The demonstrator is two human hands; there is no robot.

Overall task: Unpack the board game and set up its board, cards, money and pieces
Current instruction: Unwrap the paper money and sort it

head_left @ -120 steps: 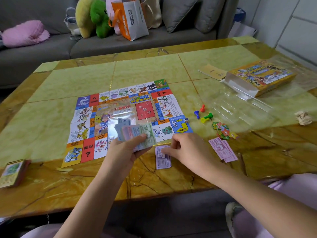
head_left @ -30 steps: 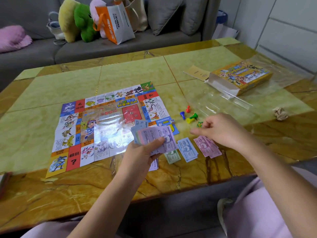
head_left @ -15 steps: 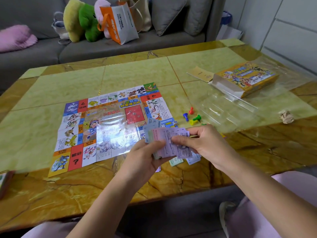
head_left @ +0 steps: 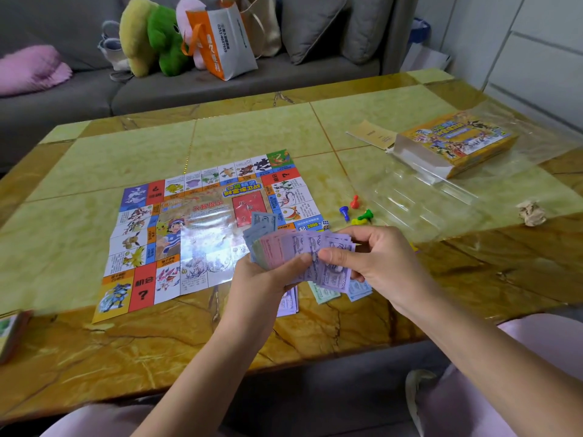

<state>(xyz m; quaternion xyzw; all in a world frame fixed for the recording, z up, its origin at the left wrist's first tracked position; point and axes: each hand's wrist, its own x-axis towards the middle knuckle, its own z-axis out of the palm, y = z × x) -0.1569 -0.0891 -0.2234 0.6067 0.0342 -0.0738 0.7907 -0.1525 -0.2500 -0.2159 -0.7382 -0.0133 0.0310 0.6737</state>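
The paper game board [head_left: 176,234] lies unfolded on the table [head_left: 252,130]. My left hand [head_left: 262,279] holds a fanned wad of play money [head_left: 284,247] above the board's near right corner. My right hand [head_left: 375,263] pinches a purple note [head_left: 334,272] at the wad's right side. Small piles of sorted notes [head_left: 321,293] lie on the table under my hands, partly hidden. Coloured pawns [head_left: 355,211] stand right of the board. A card deck [head_left: 11,329] sits at the left edge.
The yellow game box [head_left: 454,143] lies at the far right on a clear plastic wrap [head_left: 426,200], with a tan leaflet [head_left: 372,135] beside it. A crumpled paper ball [head_left: 531,212] sits near the right edge. A sofa with plush toys and a bag [head_left: 220,39] stands behind the table.
My right hand came back from the piles on the right to the wad and took hold of a purple note. More piles lie on the table than four seconds ago.
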